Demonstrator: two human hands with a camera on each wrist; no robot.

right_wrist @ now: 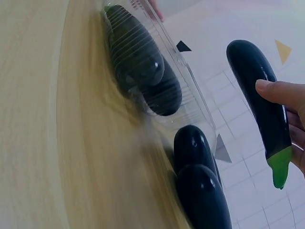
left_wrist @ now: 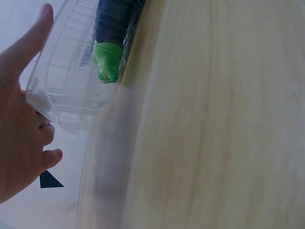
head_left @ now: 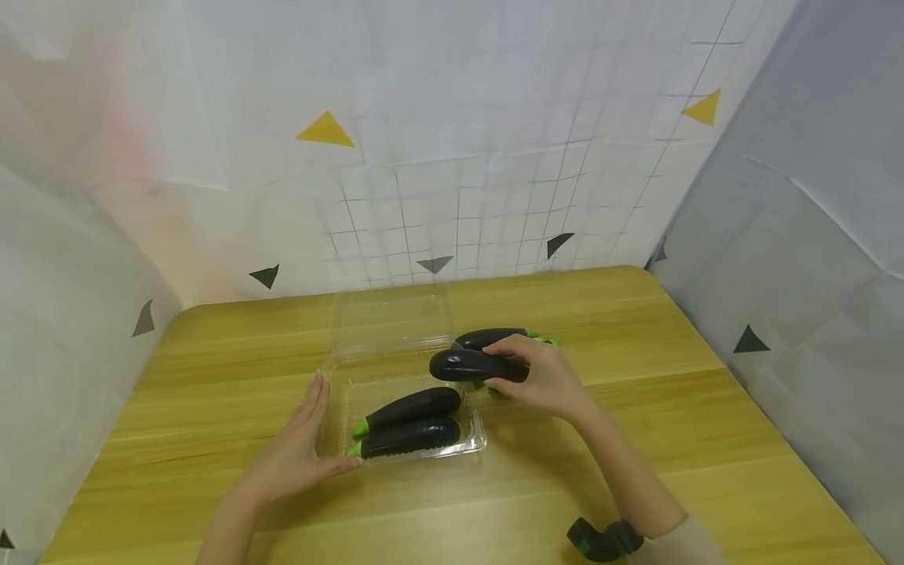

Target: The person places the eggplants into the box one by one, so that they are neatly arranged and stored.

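Note:
My right hand (head_left: 540,373) pinches a dark eggplant (right_wrist: 257,95) between thumb and fingers, its green stem end pointing down in the right wrist view. In the head view this eggplant overlaps the right back corner of a clear plastic clamshell box (head_left: 479,441). Two more eggplants lie side by side in the box, the back one (head_left: 417,406) and the front one (head_left: 413,437), green stems to the left. My left hand (head_left: 297,451) rests against the box's left side, fingers straight and thumb spread along the front corner.
The box's clear lid (head_left: 391,320) lies folded back toward the rear wall. Beyond my right hand, two eggplants lie on the wooden table, the far one (head_left: 487,337) partly behind the held one, the nearer one (right_wrist: 202,195) mostly hidden in the head view. White sheeting encloses the table.

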